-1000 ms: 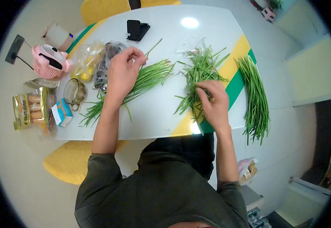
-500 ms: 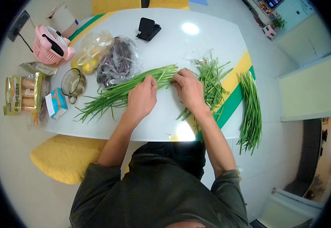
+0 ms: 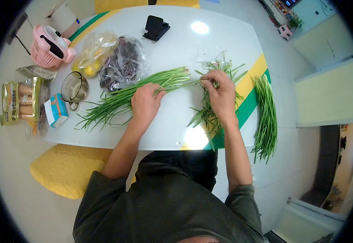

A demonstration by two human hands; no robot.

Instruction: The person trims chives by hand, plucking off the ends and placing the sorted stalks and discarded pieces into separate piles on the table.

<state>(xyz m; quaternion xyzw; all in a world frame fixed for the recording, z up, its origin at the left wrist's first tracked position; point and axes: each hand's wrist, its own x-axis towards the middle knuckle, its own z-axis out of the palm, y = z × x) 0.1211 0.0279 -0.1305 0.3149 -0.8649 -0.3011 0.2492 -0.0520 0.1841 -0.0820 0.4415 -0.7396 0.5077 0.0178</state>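
A loose bundle of garlic chives (image 3: 115, 101) lies slantwise across the middle of the table. My left hand (image 3: 146, 101) is closed around some of its stalks, near the cut ends. To the right, my right hand (image 3: 221, 92) pinches with thumb and forefinger, apart from the bundle. A thin strand seems to show by those fingertips, too small to make out. Under and around this hand spreads a tangled heap of chive scraps (image 3: 204, 108). A neat second bunch of chives (image 3: 265, 117) lies along the table's right end, its tips hanging over the edge.
Behind the bundle sit a clear bag with yellow items (image 3: 89, 65) and a bag of dark purple produce (image 3: 124, 60). A glass mug (image 3: 74, 88), blue-white box (image 3: 57, 111), bread pack (image 3: 22, 101) and pink fan (image 3: 47, 46) stand left. A black stand (image 3: 155, 28) is at the back.
My right hand has moved right, away from the bundle's cut ends and over the scraps. My left hand has shifted slightly left and stays on the bundle.
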